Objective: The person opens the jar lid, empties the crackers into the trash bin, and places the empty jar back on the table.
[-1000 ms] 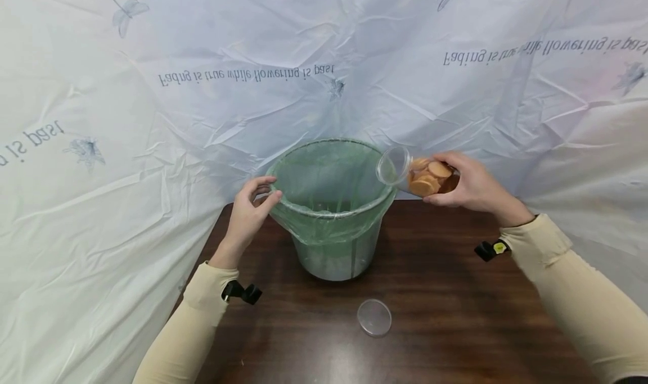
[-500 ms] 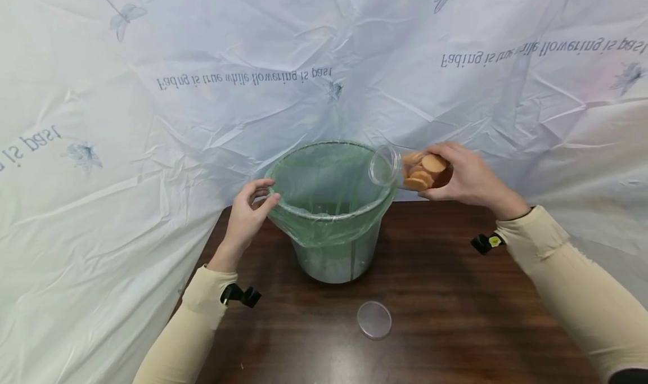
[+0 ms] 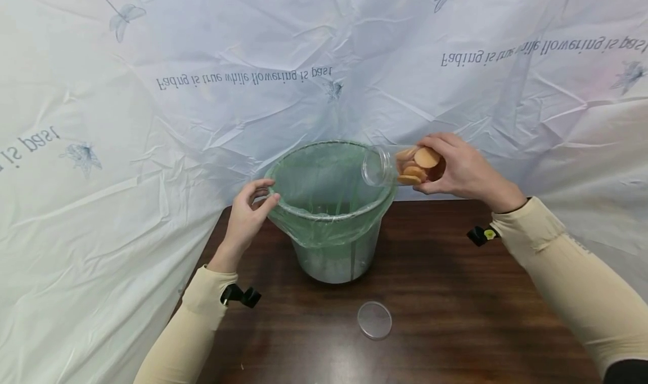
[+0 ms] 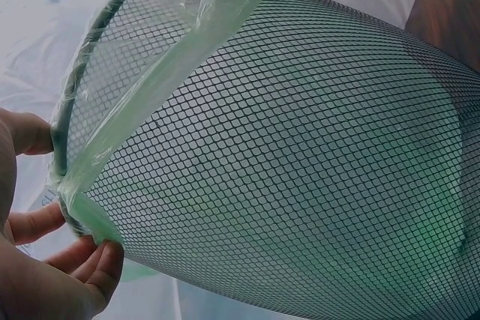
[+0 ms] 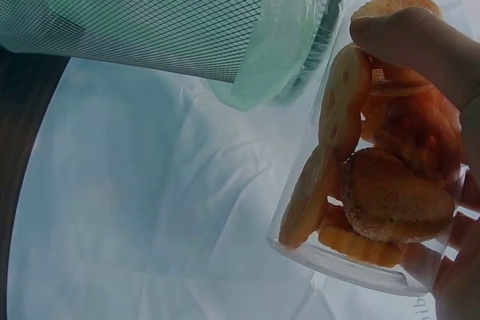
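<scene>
A mesh trash bin [image 3: 338, 266] stands on the table, lined with a thin green plastic bag [image 3: 324, 235] folded over its rim. My left hand [image 3: 240, 224] grips the bin's rim at its left side, with thumb and fingers on either side of it; the left wrist view shows fingertips [image 4: 109, 264] on the bag's edge. With my right hand [image 3: 466, 170] I hold a clear plastic jar [image 3: 390, 167] tipped sideways, its open mouth over the bin's right rim. Several round biscuits [image 3: 427, 158] lie inside the jar, towards its base. The bin's bottom is hidden.
A clear round lid [image 3: 374, 320] lies flat on the dark wooden table [image 3: 445, 305], in front of the bin. White printed sheeting [image 3: 233, 114] hangs behind the bin and along both sides.
My right hand has moved the jar left and slightly up, bringing its mouth further over the bin's rim. The biscuits have shifted a little inside. My left hand stays at the rim.
</scene>
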The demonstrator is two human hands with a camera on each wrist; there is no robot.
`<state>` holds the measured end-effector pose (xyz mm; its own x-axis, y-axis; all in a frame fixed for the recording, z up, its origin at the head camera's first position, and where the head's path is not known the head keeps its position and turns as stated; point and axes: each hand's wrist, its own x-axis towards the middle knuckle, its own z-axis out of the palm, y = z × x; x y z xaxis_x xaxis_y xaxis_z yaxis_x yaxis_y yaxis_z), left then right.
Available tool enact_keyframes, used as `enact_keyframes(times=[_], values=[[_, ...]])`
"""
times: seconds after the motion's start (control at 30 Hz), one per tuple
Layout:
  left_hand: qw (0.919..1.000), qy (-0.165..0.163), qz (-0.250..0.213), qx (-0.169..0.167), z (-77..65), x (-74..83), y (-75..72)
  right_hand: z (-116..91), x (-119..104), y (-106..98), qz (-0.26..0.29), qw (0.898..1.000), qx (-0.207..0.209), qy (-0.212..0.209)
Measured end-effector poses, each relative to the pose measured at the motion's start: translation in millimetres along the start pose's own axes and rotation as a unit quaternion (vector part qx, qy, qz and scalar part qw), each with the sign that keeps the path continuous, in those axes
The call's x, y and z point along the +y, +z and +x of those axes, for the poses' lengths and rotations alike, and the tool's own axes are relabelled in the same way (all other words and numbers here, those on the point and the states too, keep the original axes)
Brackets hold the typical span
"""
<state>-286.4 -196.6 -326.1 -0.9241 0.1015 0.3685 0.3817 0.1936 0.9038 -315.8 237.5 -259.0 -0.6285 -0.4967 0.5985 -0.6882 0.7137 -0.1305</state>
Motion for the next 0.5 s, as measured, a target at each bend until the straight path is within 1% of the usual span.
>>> enact_keyframes(times=[0.5], values=[[1.0,0.0,0.005,0.004,-0.8,1.6,0.9,7.8,-5.3,-2.7,-0.017,1.0,-0.004,-0.019]])
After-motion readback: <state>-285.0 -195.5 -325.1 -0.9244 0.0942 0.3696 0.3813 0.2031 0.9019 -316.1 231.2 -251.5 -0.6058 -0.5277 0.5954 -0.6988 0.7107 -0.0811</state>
